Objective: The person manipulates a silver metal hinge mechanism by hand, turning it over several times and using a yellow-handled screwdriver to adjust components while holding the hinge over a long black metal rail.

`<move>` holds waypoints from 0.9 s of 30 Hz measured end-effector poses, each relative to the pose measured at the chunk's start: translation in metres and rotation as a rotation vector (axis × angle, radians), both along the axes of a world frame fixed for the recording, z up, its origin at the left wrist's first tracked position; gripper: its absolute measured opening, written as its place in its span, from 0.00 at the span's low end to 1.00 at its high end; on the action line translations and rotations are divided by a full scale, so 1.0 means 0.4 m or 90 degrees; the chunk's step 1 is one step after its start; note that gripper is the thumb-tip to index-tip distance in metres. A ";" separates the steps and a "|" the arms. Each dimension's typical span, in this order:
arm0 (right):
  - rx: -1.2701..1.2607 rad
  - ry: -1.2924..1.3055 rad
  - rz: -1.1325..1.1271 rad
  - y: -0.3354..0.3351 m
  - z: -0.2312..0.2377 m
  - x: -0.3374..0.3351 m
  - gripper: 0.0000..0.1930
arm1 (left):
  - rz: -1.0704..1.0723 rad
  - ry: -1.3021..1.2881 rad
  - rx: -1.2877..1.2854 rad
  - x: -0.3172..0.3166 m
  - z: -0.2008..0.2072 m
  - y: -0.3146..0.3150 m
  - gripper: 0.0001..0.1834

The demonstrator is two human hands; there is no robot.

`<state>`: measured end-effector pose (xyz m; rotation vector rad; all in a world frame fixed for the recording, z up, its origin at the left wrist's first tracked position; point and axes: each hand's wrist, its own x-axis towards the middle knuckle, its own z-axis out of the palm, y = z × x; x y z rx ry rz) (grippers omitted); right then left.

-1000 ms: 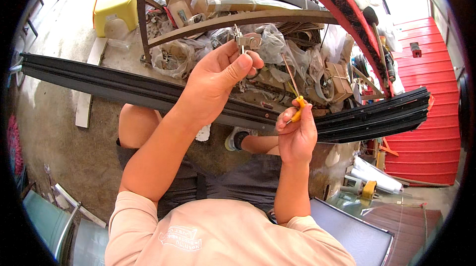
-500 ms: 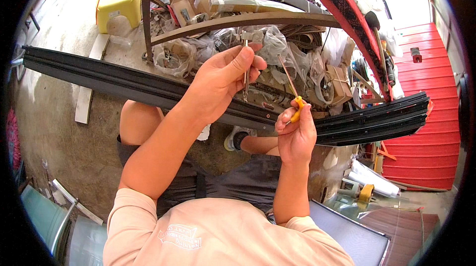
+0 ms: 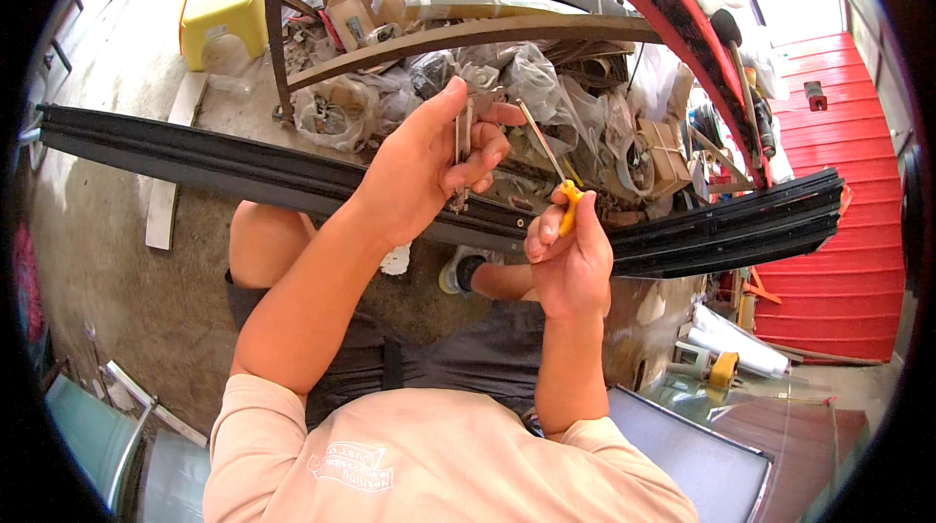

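My left hand (image 3: 419,162) is closed around a narrow silvery metal fitting (image 3: 463,138), held upright over the black profile; its exact kind is unclear. In my right hand (image 3: 570,265) is a screwdriver (image 3: 568,208) with a yellow handle, gripped between thumb and fingers. The shaft slants up and left, its tip close to the upper end of the metal fitting; whether they touch I cannot tell. Below both hands a long black grooved profile (image 3: 195,157) stretches across from far left to right, over my legs.
Behind the profile lies a heap of plastic bags (image 3: 546,84), cartons and wrapped bars, framed by a brown metal bar (image 3: 468,33). A yellow stool (image 3: 224,16) stands at the back left. Red corrugated sheeting (image 3: 829,231) is on the right. Glass panels (image 3: 83,426) lie at the lower left.
The metal fitting has turned and shifted slightly left in my left hand, whose thumb has lifted. My right hand has moved left, bringing the screwdriver's tip close to the fitting.
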<state>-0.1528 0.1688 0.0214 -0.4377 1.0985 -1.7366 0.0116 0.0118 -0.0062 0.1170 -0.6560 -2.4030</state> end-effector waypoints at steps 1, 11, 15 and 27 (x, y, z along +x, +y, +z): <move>0.005 -0.005 0.002 -0.003 0.001 0.002 0.22 | -0.001 -0.007 -0.026 -0.001 -0.003 0.000 0.38; 0.012 0.047 0.028 -0.005 0.027 0.024 0.22 | -0.039 -0.061 -0.049 0.008 0.012 -0.001 0.47; 0.026 0.065 0.018 -0.004 0.042 0.043 0.21 | -0.008 -0.075 -0.065 0.000 0.009 0.002 0.46; 0.057 0.114 -0.005 -0.001 0.047 0.078 0.21 | 0.028 -0.089 -0.089 -0.015 0.000 0.011 0.47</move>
